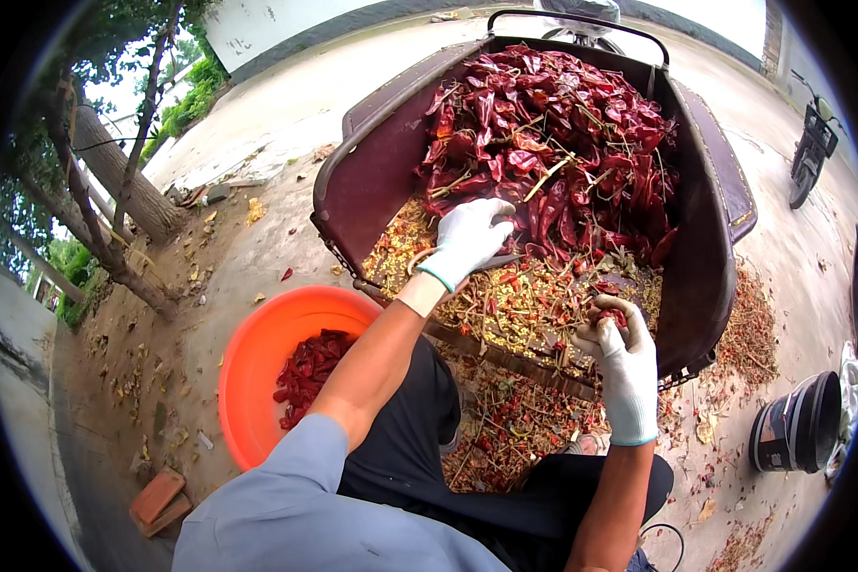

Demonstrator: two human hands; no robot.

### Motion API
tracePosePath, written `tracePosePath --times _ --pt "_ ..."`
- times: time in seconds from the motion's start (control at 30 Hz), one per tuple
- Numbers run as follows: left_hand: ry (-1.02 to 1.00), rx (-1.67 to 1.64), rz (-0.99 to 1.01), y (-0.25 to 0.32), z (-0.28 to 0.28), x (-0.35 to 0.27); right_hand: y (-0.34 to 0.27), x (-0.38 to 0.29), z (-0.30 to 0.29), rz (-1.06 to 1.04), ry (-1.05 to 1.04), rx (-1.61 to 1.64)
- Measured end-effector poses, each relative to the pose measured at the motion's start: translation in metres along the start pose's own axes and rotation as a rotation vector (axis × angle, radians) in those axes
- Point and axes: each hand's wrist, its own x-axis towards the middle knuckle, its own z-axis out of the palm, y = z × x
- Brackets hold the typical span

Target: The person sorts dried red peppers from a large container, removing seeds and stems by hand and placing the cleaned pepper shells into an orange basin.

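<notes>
A large heap of dried red chili peppers (543,136) fills the far part of a dark maroon metal cart bed (708,214). My left hand (470,236), in a white glove, reaches to the heap's near edge; scissors (497,262) lie under it, their handle by my wrist, and whether my fingers hold them or a pepper is unclear. Yellow seeds and stem scraps (500,307) cover the near part of the bed. My gloved right hand (618,332) is curled around a dried red pepper (610,314) above the bed's near right edge. An orange plastic basin (247,386) at lower left contains dried peppers (311,368).
Stem debris (522,422) covers the ground below the cart. A black bucket (794,422) stands at right. Bricks (159,500) lie at lower left, tree trunks (125,171) rise at upper left, and a parked two-wheeler (811,146) is at far right.
</notes>
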Motion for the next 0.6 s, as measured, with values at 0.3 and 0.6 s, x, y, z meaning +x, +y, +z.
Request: tracePosePath --times 0.3,0.6 --pt "-0.044 0.387 0.046 -0.023 0.029 0.015 0.011 0.007 -0.001 0.004 0.038 -0.136" --pt "-0.057 -0.227 0.048 0.029 0.019 -0.007 0.002 0.007 0.003 0.045 0.115 -0.185"
